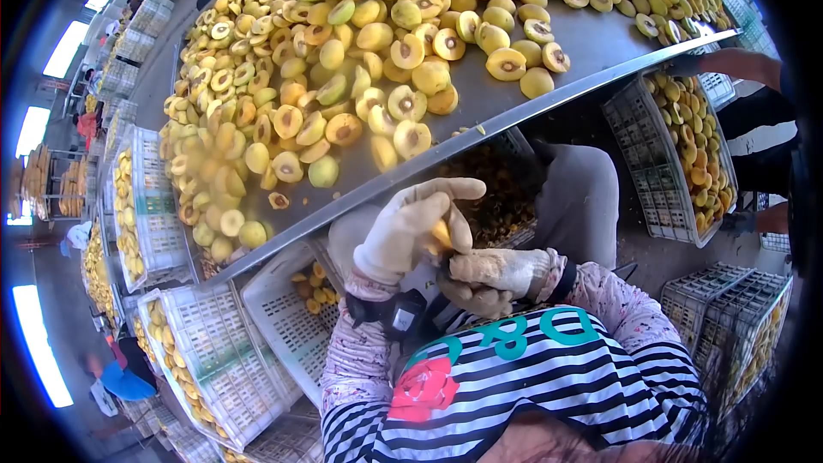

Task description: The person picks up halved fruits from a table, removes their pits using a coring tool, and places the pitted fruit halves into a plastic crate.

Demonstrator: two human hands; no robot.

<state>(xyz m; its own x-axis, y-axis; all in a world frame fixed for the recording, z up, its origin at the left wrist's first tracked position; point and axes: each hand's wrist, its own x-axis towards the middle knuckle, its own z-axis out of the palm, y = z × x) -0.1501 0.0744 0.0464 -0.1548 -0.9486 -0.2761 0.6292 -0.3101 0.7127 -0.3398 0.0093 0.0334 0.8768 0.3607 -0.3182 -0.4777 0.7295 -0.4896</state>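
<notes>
My left hand (410, 227), in a pale work glove, is closed with its fingers bent around a piece of yellow fruit (442, 235), which looks like an apricot half. Just to its right, almost touching, my right hand (504, 274) is curled in a stained glove. A dark item seems to be at its fingers, mostly hidden. Both hands are over my lap, below the metal edge of the table (386, 182). Halved apricots (343, 129), many showing brown pits or hollows, are heaped across the tabletop.
Below my left arm stands a white crate (287, 317) with some fruit inside. Fruit-filled crates (214, 360) line the left. On the right are another full crate (677, 154) and stacked crates (729, 313). A co-worker's arm (737, 66) reaches to the table's right end.
</notes>
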